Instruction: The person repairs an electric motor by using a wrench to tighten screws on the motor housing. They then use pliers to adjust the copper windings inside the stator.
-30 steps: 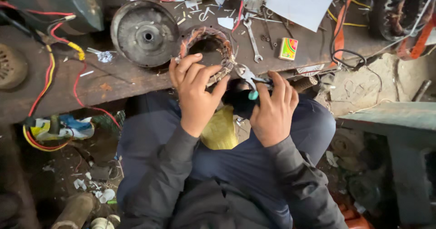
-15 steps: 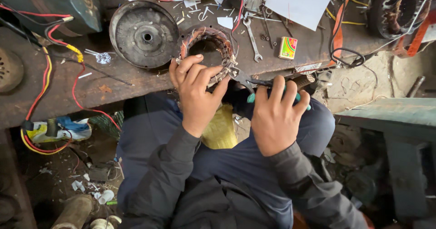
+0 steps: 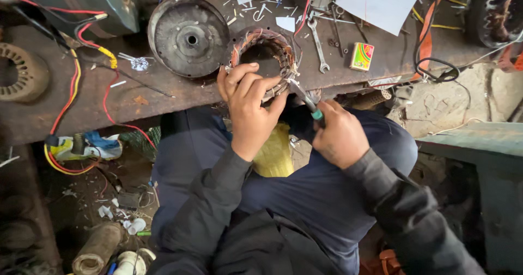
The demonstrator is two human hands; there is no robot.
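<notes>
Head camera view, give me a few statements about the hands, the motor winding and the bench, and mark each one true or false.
1. The left hand grips the rim of the round motor stator with its copper windings. True.
2. The right hand holds a paintbrush. False: it holds pliers with teal-tipped handles, their tip at the stator's edge.
3. A silver wrench lies on the workbench to the right of the stator. True.
4. The dark round end cover sits on the person's lap. False: it lies on the workbench, left of the stator.
5. A small colourful box lies on the bench beyond the wrench. True.
</notes>
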